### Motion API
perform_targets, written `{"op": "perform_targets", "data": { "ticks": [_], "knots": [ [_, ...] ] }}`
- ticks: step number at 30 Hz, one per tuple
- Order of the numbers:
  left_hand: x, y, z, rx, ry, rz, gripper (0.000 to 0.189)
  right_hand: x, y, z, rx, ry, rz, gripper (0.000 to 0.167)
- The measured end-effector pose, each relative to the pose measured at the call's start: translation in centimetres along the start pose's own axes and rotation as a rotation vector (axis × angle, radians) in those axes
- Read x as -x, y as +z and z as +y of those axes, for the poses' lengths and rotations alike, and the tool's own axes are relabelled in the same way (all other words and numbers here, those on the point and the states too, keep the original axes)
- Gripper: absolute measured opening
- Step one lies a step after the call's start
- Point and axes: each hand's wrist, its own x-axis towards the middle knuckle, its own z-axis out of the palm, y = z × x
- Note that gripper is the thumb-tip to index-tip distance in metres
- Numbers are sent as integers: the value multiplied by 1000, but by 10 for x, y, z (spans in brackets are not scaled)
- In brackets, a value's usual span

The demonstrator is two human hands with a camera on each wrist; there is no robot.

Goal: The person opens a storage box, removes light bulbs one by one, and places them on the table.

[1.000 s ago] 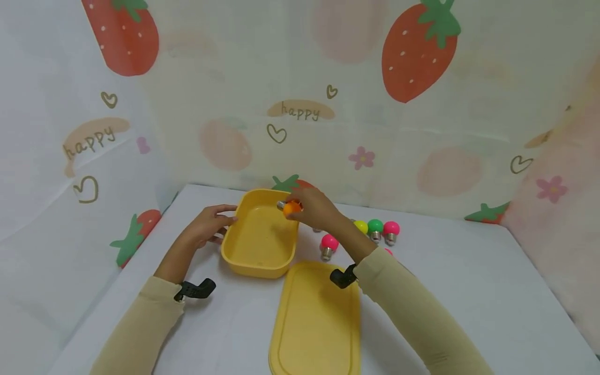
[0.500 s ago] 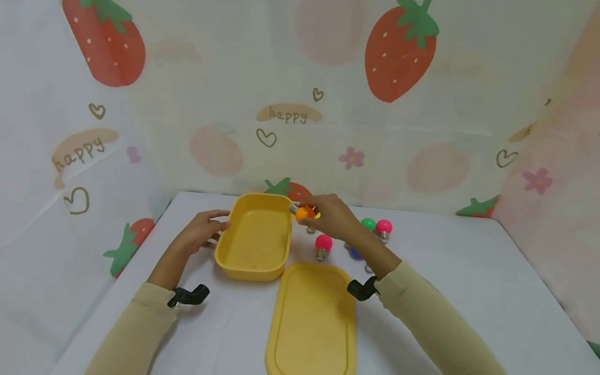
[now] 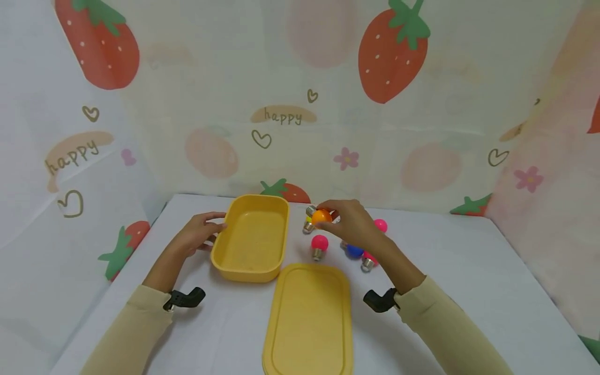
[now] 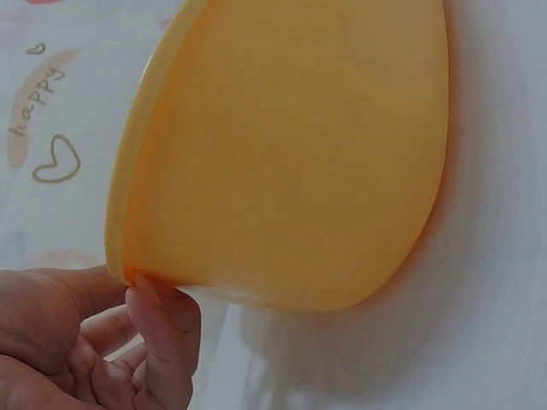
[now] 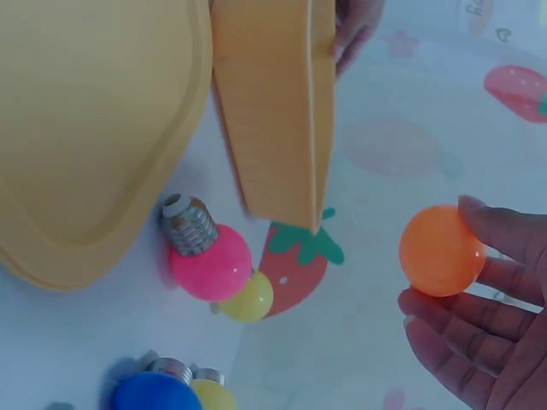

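Note:
My right hand [image 3: 354,225] pinches an orange light bulb [image 3: 321,219] above the table, right of the yellow plastic box [image 3: 246,275]. The right wrist view shows the round orange end of the bulb [image 5: 442,250] between thumb and fingers; its metal base is hidden there. At the box's left side, my left hand [image 3: 196,233] holds the rim between thumb and fingers. Close up, the left wrist view has the thumb and fingers [image 4: 164,337] at the edge of the box wall [image 4: 291,162]. Inside, the box is bare.
A yellow lid [image 3: 309,317] lies flat in front of the box. Behind it are a pink bulb [image 3: 320,243], a blue bulb [image 3: 354,251], a yellow bulb [image 5: 249,297] and several others, some partly covered by the right arm. Printed cloth walls stand behind and at both sides.
My right hand has moved from over the box's right rim to the right, still holding the orange bulb. The left hand stays at the box, and the head view has shifted slightly.

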Motion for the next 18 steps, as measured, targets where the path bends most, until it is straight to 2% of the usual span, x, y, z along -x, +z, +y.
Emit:
{"op": "perform_targets", "data": {
  "ticks": [12,18],
  "knots": [
    [0,3,-2,12,-6,2,56,37,-11,13,-3,68,44,40],
    [0,2,0,16,0,12,56,53,-16,26,8,63,79,37]
  ]
}}
